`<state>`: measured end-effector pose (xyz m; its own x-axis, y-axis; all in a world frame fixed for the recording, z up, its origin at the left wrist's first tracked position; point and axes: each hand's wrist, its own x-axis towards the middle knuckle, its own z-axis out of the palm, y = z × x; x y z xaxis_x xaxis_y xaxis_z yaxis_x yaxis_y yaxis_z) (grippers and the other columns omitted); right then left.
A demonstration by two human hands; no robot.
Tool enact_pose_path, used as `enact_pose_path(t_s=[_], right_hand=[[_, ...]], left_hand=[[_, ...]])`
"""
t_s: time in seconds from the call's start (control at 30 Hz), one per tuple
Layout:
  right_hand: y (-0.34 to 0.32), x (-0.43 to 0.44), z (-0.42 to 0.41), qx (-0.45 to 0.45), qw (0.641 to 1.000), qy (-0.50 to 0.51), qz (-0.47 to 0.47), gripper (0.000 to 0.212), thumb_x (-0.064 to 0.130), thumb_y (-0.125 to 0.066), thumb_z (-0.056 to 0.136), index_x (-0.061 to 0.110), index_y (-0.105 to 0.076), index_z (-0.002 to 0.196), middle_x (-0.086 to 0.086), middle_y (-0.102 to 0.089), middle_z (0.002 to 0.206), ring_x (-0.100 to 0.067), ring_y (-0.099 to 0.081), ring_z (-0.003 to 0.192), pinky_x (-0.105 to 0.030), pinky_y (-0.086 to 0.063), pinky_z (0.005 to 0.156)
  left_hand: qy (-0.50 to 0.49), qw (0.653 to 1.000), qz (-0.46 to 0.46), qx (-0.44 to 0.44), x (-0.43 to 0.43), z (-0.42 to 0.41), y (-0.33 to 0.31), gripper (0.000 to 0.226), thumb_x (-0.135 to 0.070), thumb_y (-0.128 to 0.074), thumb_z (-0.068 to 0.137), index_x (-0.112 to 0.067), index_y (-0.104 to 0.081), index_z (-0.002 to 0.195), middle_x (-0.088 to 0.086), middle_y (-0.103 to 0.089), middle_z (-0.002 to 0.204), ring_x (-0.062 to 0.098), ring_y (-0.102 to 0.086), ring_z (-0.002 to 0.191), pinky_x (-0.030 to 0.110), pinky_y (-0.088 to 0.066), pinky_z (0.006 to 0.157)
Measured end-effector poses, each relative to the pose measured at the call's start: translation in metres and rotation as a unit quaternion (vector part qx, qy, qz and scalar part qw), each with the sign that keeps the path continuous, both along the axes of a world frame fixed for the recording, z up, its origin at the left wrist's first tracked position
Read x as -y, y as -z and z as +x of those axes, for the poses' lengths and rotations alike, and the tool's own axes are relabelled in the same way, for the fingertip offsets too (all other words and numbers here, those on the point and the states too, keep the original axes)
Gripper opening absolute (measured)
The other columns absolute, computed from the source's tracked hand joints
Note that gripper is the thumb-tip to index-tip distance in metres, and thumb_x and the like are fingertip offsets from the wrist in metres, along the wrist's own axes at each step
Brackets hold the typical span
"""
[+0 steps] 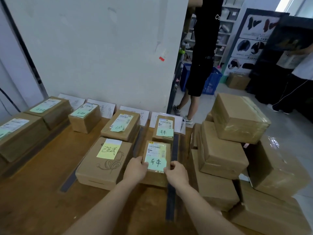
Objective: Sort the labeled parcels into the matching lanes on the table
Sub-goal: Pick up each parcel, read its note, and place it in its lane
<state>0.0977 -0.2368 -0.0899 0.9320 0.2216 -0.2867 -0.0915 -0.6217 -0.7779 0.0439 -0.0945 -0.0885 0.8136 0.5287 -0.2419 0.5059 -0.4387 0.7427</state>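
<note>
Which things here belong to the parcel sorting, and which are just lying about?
Job: held parcel, gripped by left hand and right hand; parcel behind it; headphone-sketch parcel; lane signs; tape strips; stacked boxes on the right, probably waiting.
Lying about: blue crate; shoe poster; floor carton; bystander in black.

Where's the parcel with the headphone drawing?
Head view: the headphone parcel sits mid-table, just left of the small parcel gripped by left hand and right hand.
</note>
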Motion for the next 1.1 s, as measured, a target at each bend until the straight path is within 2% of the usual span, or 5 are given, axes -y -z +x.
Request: enact_pose_path(t_s=[0.13,0.4,0.57,0.77,1.1], right_hand=[[0.011,-0.006,0.011,-0.01,0.999,-0.012,-0.041,0.025,0.02,-0.061,0.096,0.018,-0.058,0.121,-0.002,-0.064,0.126,-0.015,-0.062,0.113,-0.019,-0.052,0.069],[0.026,-0.018,0.012,-0.013,0.995,-0.006,-0.095,0.023,0.019,-0.062,0.095,0.017,-0.059,0.118,-0.002,-0.065,0.124,-0.015,-0.064,0.111,-0.019,-0.056,0.07],[0.017,-0.019,0.006,0.006,0.993,-0.019,-0.112,0.035,0.024,-0.064,0.094,0.018,-0.055,0.128,-0.002,-0.061,0.129,-0.015,-0.06,0.117,-0.016,-0.05,0.076],[-0.024,-0.006,-0.001,0.103,0.99,-0.033,-0.092,0.052,0.027,-0.062,0.095,0.021,-0.044,0.144,0.001,-0.05,0.142,-0.014,-0.048,0.13,-0.023,-0.04,0.1],[-0.104,0.071,0.028,0.357,0.925,0.03,-0.127,0.049,0.03,-0.064,0.092,0.018,-0.052,0.138,0.001,-0.051,0.139,-0.014,-0.043,0.131,-0.025,-0.032,0.108]], left_hand=[[0.036,0.998,0.04,-0.036,-0.007,0.015,0.016,0.026,-0.019,-0.05,0.099,-0.014,-0.06,0.122,0.003,-0.062,0.127,0.018,-0.061,0.111,0.011,-0.038,0.052],[0.083,0.99,0.069,-0.091,-0.014,0.026,0.036,0.022,-0.017,-0.056,0.094,-0.014,-0.055,0.116,0.006,-0.062,0.122,0.02,-0.062,0.109,0.024,-0.053,0.073],[0.113,0.987,0.075,-0.086,-0.012,0.03,0.034,0.04,-0.018,-0.059,0.093,-0.012,-0.042,0.129,0.008,-0.054,0.128,0.022,-0.058,0.116,0.023,-0.053,0.074],[0.149,0.972,0.182,-0.01,-0.004,0.035,0.007,0.057,-0.03,-0.06,0.093,-0.013,-0.037,0.143,0.004,-0.042,0.141,0.018,-0.042,0.129,0.031,-0.046,0.102],[0.246,0.907,0.31,0.148,0.05,0.072,-0.09,0.059,-0.035,-0.055,0.096,-0.019,-0.033,0.148,0.002,-0.029,0.156,0.022,-0.022,0.146,0.038,-0.028,0.116]])
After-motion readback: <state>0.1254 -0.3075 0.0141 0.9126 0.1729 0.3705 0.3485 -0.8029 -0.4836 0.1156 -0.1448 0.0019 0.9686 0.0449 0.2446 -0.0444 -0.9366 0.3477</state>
